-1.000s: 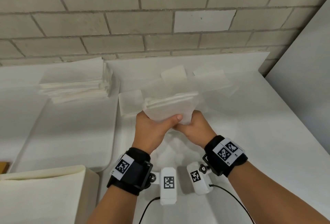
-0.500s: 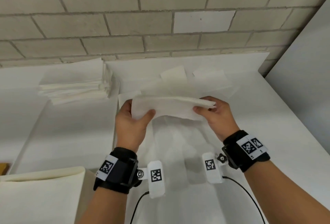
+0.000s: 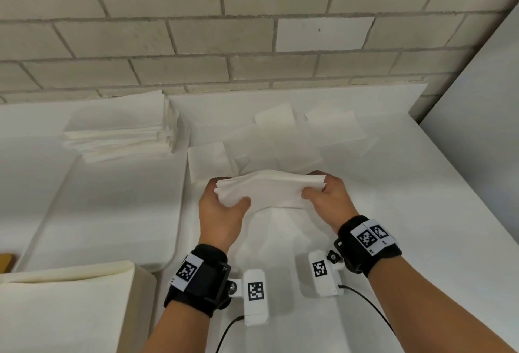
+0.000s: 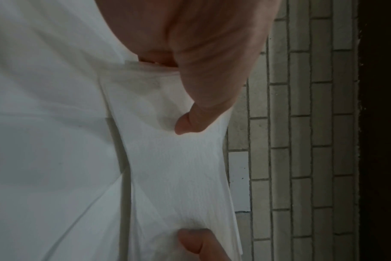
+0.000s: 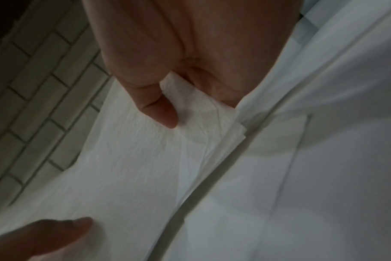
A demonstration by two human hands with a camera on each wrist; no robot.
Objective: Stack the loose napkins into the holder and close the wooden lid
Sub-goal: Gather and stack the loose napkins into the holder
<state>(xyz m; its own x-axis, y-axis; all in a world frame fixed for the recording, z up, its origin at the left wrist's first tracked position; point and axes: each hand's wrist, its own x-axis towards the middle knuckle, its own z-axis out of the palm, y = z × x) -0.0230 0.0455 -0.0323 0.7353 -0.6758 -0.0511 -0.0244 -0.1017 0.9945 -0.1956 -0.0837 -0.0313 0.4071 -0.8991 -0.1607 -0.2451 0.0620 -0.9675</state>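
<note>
Your left hand (image 3: 220, 213) and right hand (image 3: 328, 201) each pinch one end of the thin white paper napkin bundle (image 3: 269, 189), lifted above the white desk (image 3: 393, 226). Loose white napkins (image 3: 332, 127) lie just beyond your grip.

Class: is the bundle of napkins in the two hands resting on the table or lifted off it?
Lifted: the napkin bundle hangs between left hand and right hand, casting a shadow below.
</note>
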